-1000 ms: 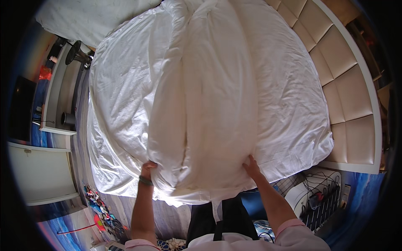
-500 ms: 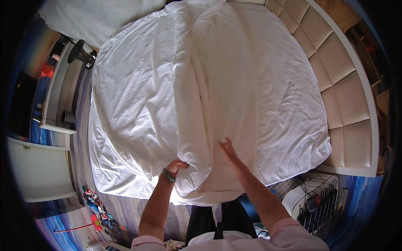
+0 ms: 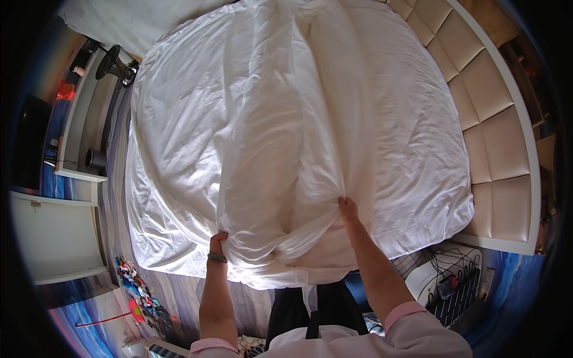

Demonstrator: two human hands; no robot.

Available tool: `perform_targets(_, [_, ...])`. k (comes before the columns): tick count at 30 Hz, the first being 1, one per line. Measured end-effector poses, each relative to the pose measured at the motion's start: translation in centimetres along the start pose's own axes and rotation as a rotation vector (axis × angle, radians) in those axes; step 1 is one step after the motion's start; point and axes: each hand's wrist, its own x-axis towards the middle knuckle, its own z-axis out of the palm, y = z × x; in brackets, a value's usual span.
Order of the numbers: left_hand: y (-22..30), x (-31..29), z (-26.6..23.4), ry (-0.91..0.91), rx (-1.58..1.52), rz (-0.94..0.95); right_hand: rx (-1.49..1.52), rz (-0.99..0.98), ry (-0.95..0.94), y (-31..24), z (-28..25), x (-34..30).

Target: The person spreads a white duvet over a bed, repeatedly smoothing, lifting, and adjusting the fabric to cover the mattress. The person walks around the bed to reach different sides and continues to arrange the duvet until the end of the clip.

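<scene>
A white duvet [image 3: 262, 131] lies bunched in long folds over the bed, running from the near edge to the far side. My left hand [image 3: 218, 243], with a bracelet at the wrist, is closed on the duvet's left fold near the front of the bed. Farther right and slightly farther away, my right hand [image 3: 348, 209] grips another gathered part of it. The cloth is pulled taut and creased between both hands. To the right, the white bed sheet [image 3: 412, 137] shows wrinkled on the mattress.
A padded beige headboard [image 3: 492, 143] borders the bed on the right. Near its front end stands a white cabinet [image 3: 427, 277] with cables on it. At left are a black fan [image 3: 113, 64], a white shelf unit [image 3: 80, 128], and a pile of small colourful items [image 3: 143, 295] on the floor.
My right hand, open before, has moved right and taken hold of the duvet. My left hand has shifted left with its fold, and the rolled ridge has spread wider between them.
</scene>
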Motion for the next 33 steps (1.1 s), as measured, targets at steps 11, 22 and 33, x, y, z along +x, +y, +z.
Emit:
perform_targets(11, [-4.2, 1.1, 7.5, 0.835, 1.7, 0.53, 0.01, -0.242, 0.177, -7.0, 3.1, -0.5])
perform_targets(22, [-4.9, 1.7, 5.3, 0.898, 1.95, 0.104, 0.04, -0.224, 0.047, -9.7, 1.4, 3.1])
perform_targets(33, [-5.5, 2.5, 1.9, 0.95, 1.805, 0.253, 0.406, 0.18, 0.146, 2.0, -13.7, 4.8])
